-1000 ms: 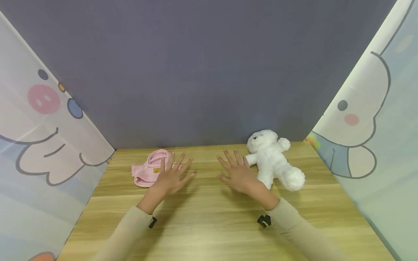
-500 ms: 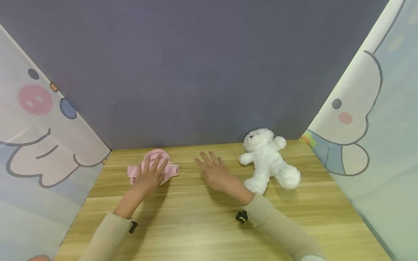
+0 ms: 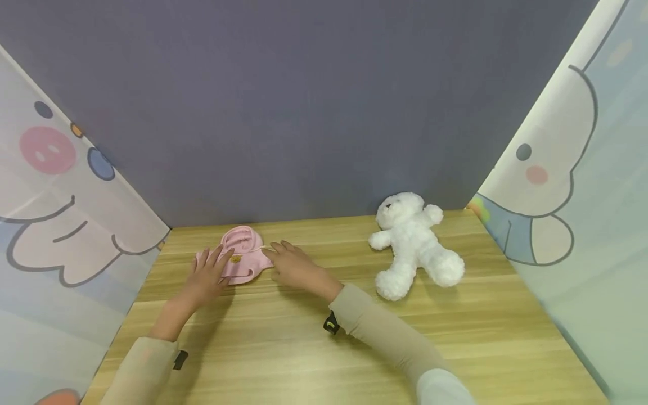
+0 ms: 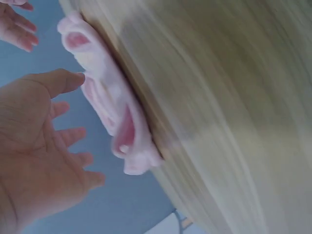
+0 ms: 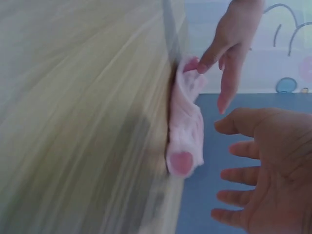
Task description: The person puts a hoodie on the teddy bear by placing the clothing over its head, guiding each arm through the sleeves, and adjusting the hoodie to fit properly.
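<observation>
A small pink hooded doll's top [image 3: 247,265] with a yellow-brown patch lies at the left back of the wooden table. My left hand [image 3: 204,279] is over its left side, partly hiding it. At its right sleeve is my right hand [image 3: 295,266]. Both wrist views show the fingers of each hand spread and relaxed, apart from the cloth: the left hand [image 4: 44,146] beside the pink top [image 4: 105,87], and the right hand [image 5: 273,165] next to the sleeve end of the pink top [image 5: 184,126]. Neither hand holds anything.
A white plush toy [image 3: 412,242] lies on its back at the right back of the wooden table [image 3: 314,349]. Behind rises a dark grey panel [image 3: 324,112]. Cartoon-printed curtains [image 3: 557,169] flank both sides. Black cameras [image 3: 331,324] sit under the wrists.
Both hands have moved left. The right hand has come away from beside the plush toy to the pink top's right sleeve; the left has shifted to its left side. Top and toy stay put.
</observation>
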### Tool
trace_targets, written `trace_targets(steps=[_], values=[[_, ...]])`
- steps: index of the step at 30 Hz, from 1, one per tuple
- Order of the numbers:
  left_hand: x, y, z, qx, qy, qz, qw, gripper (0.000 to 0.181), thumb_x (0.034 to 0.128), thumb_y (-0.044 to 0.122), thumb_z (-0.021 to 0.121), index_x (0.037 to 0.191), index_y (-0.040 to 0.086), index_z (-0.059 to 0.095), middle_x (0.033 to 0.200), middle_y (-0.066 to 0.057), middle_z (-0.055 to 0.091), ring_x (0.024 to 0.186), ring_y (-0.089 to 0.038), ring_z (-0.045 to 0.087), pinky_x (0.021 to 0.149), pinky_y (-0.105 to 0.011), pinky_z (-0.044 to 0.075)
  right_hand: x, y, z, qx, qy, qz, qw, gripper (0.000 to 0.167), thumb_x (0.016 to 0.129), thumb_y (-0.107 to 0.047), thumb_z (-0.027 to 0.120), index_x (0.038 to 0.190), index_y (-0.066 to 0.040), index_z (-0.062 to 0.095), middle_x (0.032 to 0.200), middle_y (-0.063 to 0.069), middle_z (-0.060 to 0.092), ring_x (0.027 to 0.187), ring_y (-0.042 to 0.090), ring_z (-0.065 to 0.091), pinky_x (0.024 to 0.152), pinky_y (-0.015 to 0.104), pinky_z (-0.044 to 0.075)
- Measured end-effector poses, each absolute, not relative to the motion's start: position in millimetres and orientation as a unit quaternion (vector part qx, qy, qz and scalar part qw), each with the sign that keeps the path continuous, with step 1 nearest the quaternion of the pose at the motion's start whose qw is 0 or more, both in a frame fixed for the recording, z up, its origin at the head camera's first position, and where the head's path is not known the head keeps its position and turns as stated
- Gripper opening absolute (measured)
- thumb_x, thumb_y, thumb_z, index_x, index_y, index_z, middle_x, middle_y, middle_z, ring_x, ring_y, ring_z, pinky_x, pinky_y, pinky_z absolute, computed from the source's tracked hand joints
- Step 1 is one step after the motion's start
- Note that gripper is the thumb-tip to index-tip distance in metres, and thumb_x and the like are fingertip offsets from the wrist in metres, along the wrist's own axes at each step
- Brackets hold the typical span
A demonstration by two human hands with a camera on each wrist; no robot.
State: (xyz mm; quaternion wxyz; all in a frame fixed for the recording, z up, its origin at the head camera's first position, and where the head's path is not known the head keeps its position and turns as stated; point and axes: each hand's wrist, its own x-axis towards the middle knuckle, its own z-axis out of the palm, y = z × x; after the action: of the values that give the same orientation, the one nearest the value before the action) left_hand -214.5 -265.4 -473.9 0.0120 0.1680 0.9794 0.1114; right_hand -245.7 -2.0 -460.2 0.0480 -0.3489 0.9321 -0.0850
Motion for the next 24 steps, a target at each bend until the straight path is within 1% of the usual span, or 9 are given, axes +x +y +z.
trace_targets(steps=[4, 8, 10, 14, 17, 19, 21, 23, 24], values=[[-226.3, -275.5, -478.2, 0.176, 0.978, 0.108, 0.004, 0.069, 0.0934, 0.014, 0.068, 0.151, 0.000, 0.034, 0.152, -0.037, 0.030, 0.139, -0.064, 0.020, 0.109, -0.078, 0.016, -255.2, -23.2, -469.4, -0.376, 0.923, -0.077, 0.025, 0.062, 0.098, -0.028, 0.063, 0.154, -0.011, 0.044, 0.156, 0.009, 0.045, 0.146, 0.026, 0.039, 0.122, 0.034, 0.025], [-234.9, -284.6, -481.6, 0.176, 0.978, 0.110, 0.008, 0.071, 0.0902, 0.014, 0.070, 0.150, -0.005, 0.035, 0.150, -0.039, 0.031, 0.138, -0.065, 0.019, 0.110, -0.077, 0.016, -260.1, -41.2, -477.4, -0.396, 0.916, -0.066, -0.002, 0.054, 0.098, -0.028, 0.064, 0.147, -0.009, 0.052, 0.148, 0.008, 0.054, 0.139, 0.022, 0.047, 0.119, 0.030, 0.030], [-238.0, -289.0, -484.2, 0.181, 0.977, 0.108, 0.006, 0.070, 0.0885, 0.013, 0.072, 0.146, -0.009, 0.038, 0.148, -0.040, 0.034, 0.137, -0.066, 0.023, 0.109, -0.076, 0.020, -264.1, -49.9, -482.2, -0.397, 0.915, -0.066, -0.009, 0.052, 0.098, -0.029, 0.063, 0.145, -0.009, 0.054, 0.146, 0.008, 0.056, 0.138, 0.022, 0.049, 0.117, 0.028, 0.032], [-243.5, -294.9, -491.9, 0.196, 0.975, 0.106, 0.012, 0.065, 0.0890, 0.012, 0.072, 0.140, -0.017, 0.044, 0.143, -0.043, 0.040, 0.132, -0.065, 0.034, 0.108, -0.070, 0.031, -274.9, -64.9, -491.1, -0.375, 0.925, -0.063, 0.019, 0.056, 0.100, -0.035, 0.061, 0.147, -0.007, 0.052, 0.149, 0.009, 0.053, 0.140, 0.023, 0.047, 0.118, 0.030, 0.031], [-246.3, -295.4, -497.1, 0.196, 0.974, 0.117, 0.017, 0.062, 0.0900, 0.010, 0.071, 0.138, -0.019, 0.045, 0.142, -0.043, 0.041, 0.131, -0.061, 0.040, 0.107, -0.067, 0.035, -282.4, -72.3, -494.8, -0.357, 0.931, -0.059, 0.042, 0.057, 0.099, -0.039, 0.061, 0.144, -0.005, 0.054, 0.147, 0.010, 0.054, 0.139, 0.023, 0.048, 0.117, 0.030, 0.032], [-245.7, -294.8, -500.0, 0.195, 0.972, 0.129, 0.029, 0.064, 0.0891, 0.011, 0.070, 0.138, -0.021, 0.044, 0.142, -0.044, 0.040, 0.129, -0.060, 0.042, 0.106, -0.066, 0.037, -284.3, -75.2, -496.7, -0.353, 0.932, -0.061, 0.057, 0.052, 0.098, -0.039, 0.063, 0.135, -0.003, 0.061, 0.139, 0.010, 0.061, 0.129, 0.021, 0.056, 0.112, 0.029, 0.040], [-247.2, -296.3, -499.8, 0.195, 0.970, 0.137, 0.052, 0.067, 0.0887, 0.012, 0.070, 0.140, -0.021, 0.042, 0.144, -0.044, 0.038, 0.129, -0.060, 0.043, 0.106, -0.064, 0.039, -287.1, -77.8, -496.5, -0.350, 0.932, -0.062, 0.066, 0.043, 0.096, -0.039, 0.066, 0.121, -0.004, 0.068, 0.125, 0.007, 0.067, 0.114, 0.018, 0.063, 0.101, 0.027, 0.049], [-252.1, -300.3, -494.4, 0.198, 0.967, 0.145, 0.073, 0.072, 0.0871, 0.013, 0.071, 0.141, -0.021, 0.039, 0.146, -0.044, 0.036, 0.124, -0.057, 0.050, 0.102, -0.062, 0.043, -291.8, -81.3, -493.2, -0.343, 0.934, -0.074, 0.068, 0.033, 0.094, -0.037, 0.070, 0.108, -0.007, 0.071, 0.110, 0.004, 0.070, 0.098, 0.016, 0.067, 0.087, 0.026, 0.053], [-254.8, -303.3, -491.6, 0.199, 0.966, 0.148, 0.080, 0.073, 0.0864, 0.013, 0.071, 0.142, -0.021, 0.039, 0.146, -0.044, 0.035, 0.124, -0.057, 0.050, 0.101, -0.062, 0.044, -294.0, -83.2, -490.9, -0.341, 0.934, -0.080, 0.068, 0.030, 0.093, -0.036, 0.071, 0.104, -0.008, 0.071, 0.105, 0.004, 0.070, 0.093, 0.015, 0.067, 0.084, 0.025, 0.054]])
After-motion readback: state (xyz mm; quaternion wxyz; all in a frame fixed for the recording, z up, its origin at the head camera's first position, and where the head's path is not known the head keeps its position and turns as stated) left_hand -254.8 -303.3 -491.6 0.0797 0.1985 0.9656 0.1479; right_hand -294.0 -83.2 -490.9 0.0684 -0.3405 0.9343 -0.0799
